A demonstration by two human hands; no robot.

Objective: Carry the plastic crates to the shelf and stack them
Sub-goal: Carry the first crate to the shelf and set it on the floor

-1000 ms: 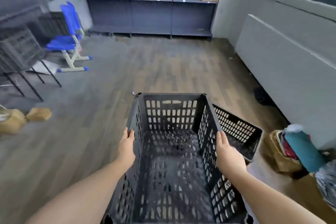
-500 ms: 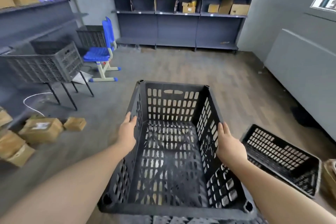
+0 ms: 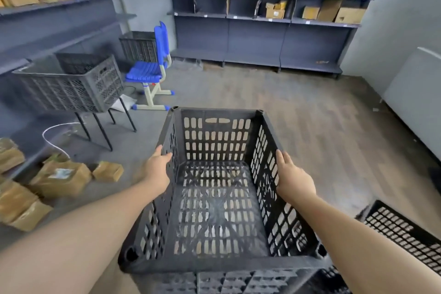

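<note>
I carry a dark grey slotted plastic crate point(image 3: 214, 210), empty and open at the top, low in front of me. My left hand point(image 3: 156, 172) presses flat against its left wall, fingers straight and reaching the rim. Flat on the outside of the right wall lies my right hand point(image 3: 292, 178), fingers pointing forward. A dark shelf unit point(image 3: 257, 19) with cardboard boxes stands along the far wall. Another black crate point(image 3: 405, 234) lies on the floor at the lower right. Part of a further crate point(image 3: 238, 281) shows under the one I hold.
At the left a grey crate point(image 3: 71, 86) sits on a black-legged stand, and a second shelf point(image 3: 47, 12) runs along that wall. A blue chair point(image 3: 152, 71) stands beyond, with a crate point(image 3: 138, 45) behind it. Cardboard parcels point(image 3: 59, 176) litter the floor at the left.
The view has swung left and lifted: the left shelf, the crate on the stand and the parcels came into sight. The floor crate slid to the lower right. Both hands kept their places on the crate.
</note>
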